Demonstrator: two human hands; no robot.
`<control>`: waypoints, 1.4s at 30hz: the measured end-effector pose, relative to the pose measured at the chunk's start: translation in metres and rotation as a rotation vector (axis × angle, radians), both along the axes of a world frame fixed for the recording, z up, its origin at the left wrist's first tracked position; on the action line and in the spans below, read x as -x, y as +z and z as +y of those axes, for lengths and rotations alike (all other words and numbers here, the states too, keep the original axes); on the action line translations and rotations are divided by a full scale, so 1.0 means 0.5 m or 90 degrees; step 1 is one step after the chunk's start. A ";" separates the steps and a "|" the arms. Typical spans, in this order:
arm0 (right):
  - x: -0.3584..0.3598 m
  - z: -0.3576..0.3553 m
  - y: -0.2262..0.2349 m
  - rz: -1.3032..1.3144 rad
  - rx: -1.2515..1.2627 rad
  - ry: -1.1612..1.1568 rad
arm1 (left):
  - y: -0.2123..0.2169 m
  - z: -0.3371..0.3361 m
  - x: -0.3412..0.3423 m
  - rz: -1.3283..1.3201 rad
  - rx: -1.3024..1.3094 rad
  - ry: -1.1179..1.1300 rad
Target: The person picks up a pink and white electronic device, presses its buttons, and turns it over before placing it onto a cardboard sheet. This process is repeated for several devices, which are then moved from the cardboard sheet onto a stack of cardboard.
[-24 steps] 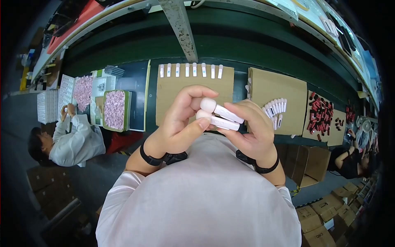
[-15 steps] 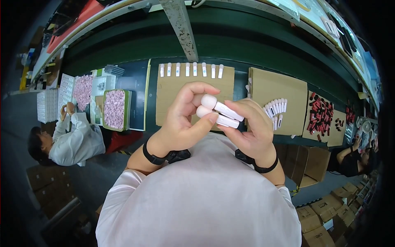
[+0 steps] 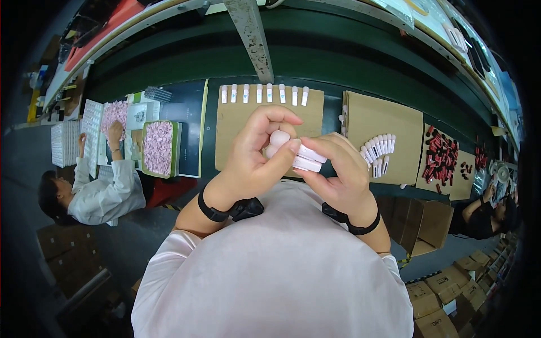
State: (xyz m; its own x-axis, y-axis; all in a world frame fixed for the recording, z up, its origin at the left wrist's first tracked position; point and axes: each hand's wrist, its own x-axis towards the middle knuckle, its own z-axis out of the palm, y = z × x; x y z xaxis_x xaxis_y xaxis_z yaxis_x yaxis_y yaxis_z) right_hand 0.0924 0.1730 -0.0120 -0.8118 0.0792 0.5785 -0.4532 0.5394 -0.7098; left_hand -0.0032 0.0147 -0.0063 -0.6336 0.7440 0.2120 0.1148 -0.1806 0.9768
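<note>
Two small pale pink wands with round heads are held side by side in front of my chest. My left hand (image 3: pixel 251 158) pinches them near the heads, its thumb pressed across the upper wand (image 3: pixel 280 138) and its fingers curled behind. The fingers and thumb of my right hand (image 3: pixel 344 174) close on the flat handle ends, where the lower wand (image 3: pixel 306 164) shows beneath the upper one. Beyond my hands, a row of several similar wands (image 3: pixel 260 93) lies along the far edge of a cardboard sheet (image 3: pixel 232 132).
To the right, several wands (image 3: pixel 376 149) fan out on another cardboard sheet (image 3: pixel 389 115), beside a pile of red and black pieces (image 3: pixel 441 158). A green tray (image 3: pixel 177 149) of pink parts stands left. Co-workers sit at both sides. A metal post (image 3: pixel 251 42) rises beyond the bench.
My left thumb has moved up across the upper wand, and both wands have shifted left, closer together. At the left, a co-worker's hand has reached over to the loose pink parts.
</note>
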 end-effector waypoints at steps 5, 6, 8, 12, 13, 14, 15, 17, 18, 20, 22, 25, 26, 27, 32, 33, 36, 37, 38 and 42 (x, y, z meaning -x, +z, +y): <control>0.001 0.001 -0.003 -0.003 0.007 -0.008 | 0.000 0.005 -0.003 -0.016 -0.017 0.023; 0.001 0.001 -0.003 -0.005 0.007 -0.012 | -0.002 0.005 -0.002 -0.053 -0.027 0.026; 0.001 0.005 -0.005 -0.006 0.006 -0.017 | -0.006 0.003 0.001 -0.090 -0.036 0.029; 0.003 0.009 -0.021 0.022 -0.022 0.003 | -0.013 -0.005 0.013 -0.065 0.037 -0.013; 0.001 0.004 -0.023 -0.007 0.043 0.003 | -0.013 -0.005 0.013 -0.038 0.031 -0.004; -0.001 -0.002 -0.025 -0.037 0.108 0.003 | -0.013 -0.005 0.014 -0.011 0.025 0.004; -0.002 -0.005 -0.028 -0.067 0.173 0.003 | -0.013 -0.006 0.015 0.017 0.020 0.013; -0.002 0.001 -0.041 -0.079 0.179 0.024 | -0.013 -0.005 0.017 0.052 0.015 0.018; -0.002 0.005 -0.048 -0.092 0.185 0.043 | -0.013 -0.004 0.018 0.086 0.012 0.021; -0.002 0.006 -0.049 -0.104 0.191 0.063 | -0.013 -0.004 0.016 0.121 0.008 0.025; -0.002 0.002 -0.044 -0.124 0.260 0.054 | -0.017 -0.002 0.014 0.081 -0.023 0.034; -0.004 0.001 -0.049 -0.129 0.319 0.051 | -0.013 0.003 0.006 0.014 -0.044 0.050; -0.005 0.002 -0.052 -0.122 0.341 0.054 | -0.009 0.005 0.003 -0.033 -0.051 0.063; -0.006 0.004 -0.054 -0.116 0.364 0.057 | -0.007 0.006 0.001 -0.080 -0.057 0.075; -0.011 0.008 -0.043 -0.111 0.368 0.054 | -0.017 0.002 0.010 -0.041 -0.054 0.048; -0.012 0.006 -0.041 -0.093 0.362 0.042 | -0.016 0.002 0.014 0.040 -0.017 0.043; -0.014 0.006 -0.035 -0.057 0.349 0.018 | -0.013 0.005 0.015 0.203 0.057 0.032; -0.013 0.008 -0.032 -0.046 0.305 0.016 | -0.013 0.008 0.008 0.195 0.048 0.036; -0.012 0.009 -0.030 -0.035 0.262 0.014 | -0.013 0.011 0.002 0.186 0.038 0.040; -0.013 0.010 -0.030 -0.038 0.211 0.005 | -0.015 0.010 0.004 0.211 0.018 0.031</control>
